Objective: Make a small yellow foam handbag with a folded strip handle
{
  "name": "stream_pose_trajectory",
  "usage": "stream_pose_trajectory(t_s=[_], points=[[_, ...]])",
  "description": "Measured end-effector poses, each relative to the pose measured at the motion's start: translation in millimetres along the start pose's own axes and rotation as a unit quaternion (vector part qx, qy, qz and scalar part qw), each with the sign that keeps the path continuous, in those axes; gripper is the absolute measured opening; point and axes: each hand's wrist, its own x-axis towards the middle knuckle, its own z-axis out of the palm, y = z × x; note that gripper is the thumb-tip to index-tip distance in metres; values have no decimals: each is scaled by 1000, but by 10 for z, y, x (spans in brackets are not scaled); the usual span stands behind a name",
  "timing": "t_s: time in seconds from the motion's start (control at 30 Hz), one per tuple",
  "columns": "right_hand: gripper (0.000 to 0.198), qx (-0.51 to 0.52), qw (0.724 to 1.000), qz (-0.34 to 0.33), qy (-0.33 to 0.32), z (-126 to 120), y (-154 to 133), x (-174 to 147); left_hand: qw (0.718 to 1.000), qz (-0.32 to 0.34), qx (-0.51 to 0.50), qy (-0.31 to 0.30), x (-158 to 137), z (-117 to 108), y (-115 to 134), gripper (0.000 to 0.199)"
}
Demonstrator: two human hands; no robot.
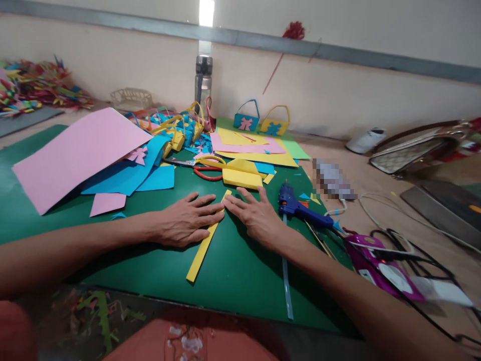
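Observation:
A narrow yellow paper strip (201, 254) lies slantwise on the green cutting mat (240, 281). My left hand (188, 219) rests flat across its middle, fingers stretched out to the right. At the strip's far end, my right hand (259, 216) lies with its fingers extended and fingertips touching or very near the paper. Just beyond the hands sits a folded yellow paper piece (242, 176), beside scissors (206, 168) with red and yellow handles. To the right of my right hand is a blue glue gun (296, 203), its clear glue stick (287, 291) pointing toward me.
Pink (82, 150) and blue sheets (112, 181) lie at left. Small finished paper bags (246, 120) stand by the wall, near a heap of more bags (184, 130). A bottle (203, 80) stands behind. Cables and a purple power strip (383, 265) occupy the right.

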Motion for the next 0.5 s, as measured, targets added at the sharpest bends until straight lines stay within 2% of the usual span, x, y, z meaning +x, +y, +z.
stream_pose_trajectory(t_s=[0.2, 0.5], points=[[63, -19, 999, 0, 26, 0, -37, 0, 999, 41, -30, -21, -121, -83, -18, 47], [67, -16, 1000, 5, -4, -48, -54, 23, 992, 94, -79, -33, -335, -121, 10, 51]])
